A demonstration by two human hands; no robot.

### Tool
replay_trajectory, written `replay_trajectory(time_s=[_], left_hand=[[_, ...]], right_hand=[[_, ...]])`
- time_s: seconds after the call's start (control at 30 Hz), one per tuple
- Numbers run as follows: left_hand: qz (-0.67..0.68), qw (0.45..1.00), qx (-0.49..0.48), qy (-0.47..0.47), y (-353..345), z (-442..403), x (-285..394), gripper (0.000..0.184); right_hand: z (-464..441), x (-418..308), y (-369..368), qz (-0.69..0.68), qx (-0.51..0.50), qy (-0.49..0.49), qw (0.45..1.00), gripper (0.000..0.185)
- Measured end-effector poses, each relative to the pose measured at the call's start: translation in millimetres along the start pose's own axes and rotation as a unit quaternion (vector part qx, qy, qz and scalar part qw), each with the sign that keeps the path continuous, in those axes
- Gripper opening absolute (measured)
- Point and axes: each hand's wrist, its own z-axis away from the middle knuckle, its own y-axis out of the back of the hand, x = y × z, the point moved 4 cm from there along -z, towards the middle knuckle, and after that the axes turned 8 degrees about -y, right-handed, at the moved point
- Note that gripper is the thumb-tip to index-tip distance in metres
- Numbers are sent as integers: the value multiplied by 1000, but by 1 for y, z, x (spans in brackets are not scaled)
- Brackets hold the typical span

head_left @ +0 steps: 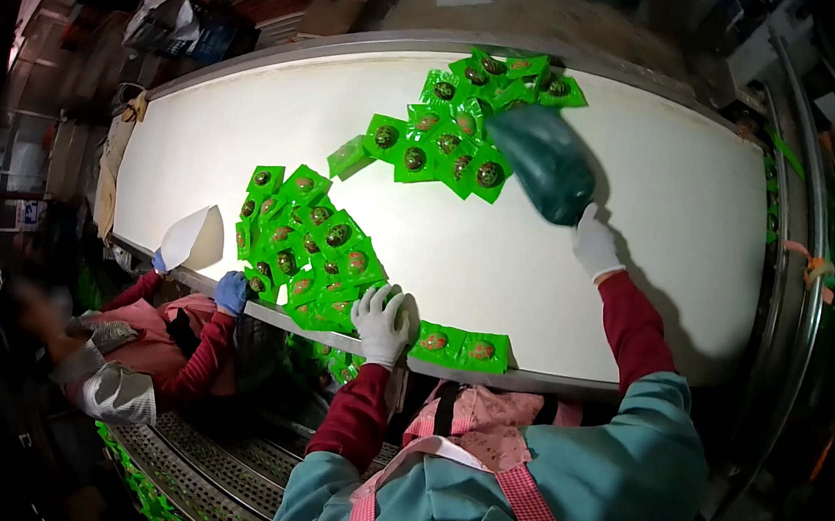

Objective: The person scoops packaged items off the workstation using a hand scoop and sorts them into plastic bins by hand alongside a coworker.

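Note:
My right hand (596, 242), in a white glove, grips the narrow end of a dark green scoop (546, 160). The scoop's wide end touches a heap of green packets (450, 133) near the far edge of the white table. My left hand (381, 325), also white-gloved, rests at the near edge with its fingers bent and spread, beside a larger pile of green packets (308, 245). Nothing shows within its fingers. Two joined green packets (459, 346) lie at the near edge, just right of my left hand.
A co-worker at the left has blue-gloved hands (231, 292) at the table edge, one by a white sheet or scoop (194, 237). Perforated metal conveyor (206, 471) runs below the table. A metal rail (812, 299) stands at the right. Boxes and bags lie beyond the far edge.

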Motion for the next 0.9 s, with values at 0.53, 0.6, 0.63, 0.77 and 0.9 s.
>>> replay_trajectory(time_s=[0.53,0.6,0.63,0.77,0.9], left_hand=[[93,995,46,16,13,4,-11,38],[82,995,48,16,9,6,-13,37],[73,996,46,19,10,6,-12,35],[97,993,61,36,9,7,-14,36],[91,993,62,49,9,8,-14,40]], right_hand=[[-193,173,24,-305,-16,-180,935,76],[-207,101,61,-309,-42,-158,937,72],[-207,70,81,-306,-61,-162,936,67],[-312,9,48,-160,224,93,957,49],[-315,-81,54,-251,148,147,945,47]])
